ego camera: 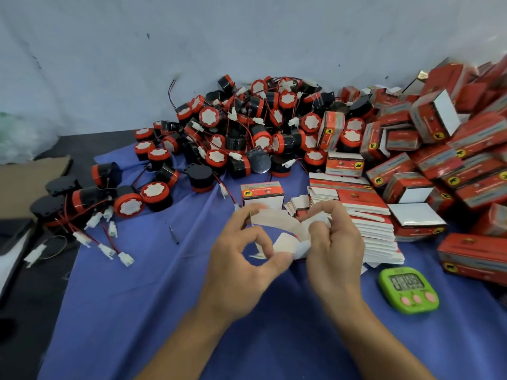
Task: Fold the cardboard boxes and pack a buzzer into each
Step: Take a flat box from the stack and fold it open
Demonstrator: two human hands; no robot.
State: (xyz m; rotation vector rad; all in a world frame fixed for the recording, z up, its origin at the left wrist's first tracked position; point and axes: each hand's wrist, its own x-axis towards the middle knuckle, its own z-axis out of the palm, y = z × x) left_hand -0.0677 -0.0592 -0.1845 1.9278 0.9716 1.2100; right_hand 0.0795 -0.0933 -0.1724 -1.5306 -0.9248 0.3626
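Box [285, 229] held above the surface's [153, 297] middle; left hand [241, 259] and right hand [334, 250] fingers curl tightly, pinching its white flaps. Risk: red wire [296, 236] may be trapped by a closing flap.

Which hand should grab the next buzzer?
Left, likely. Both hands grip the half-folded white cardboard box, but the left hand is nearer the loose black-and-red round buzzers; the right hand is beside the stack of flat red-and-white cardboard boxes.
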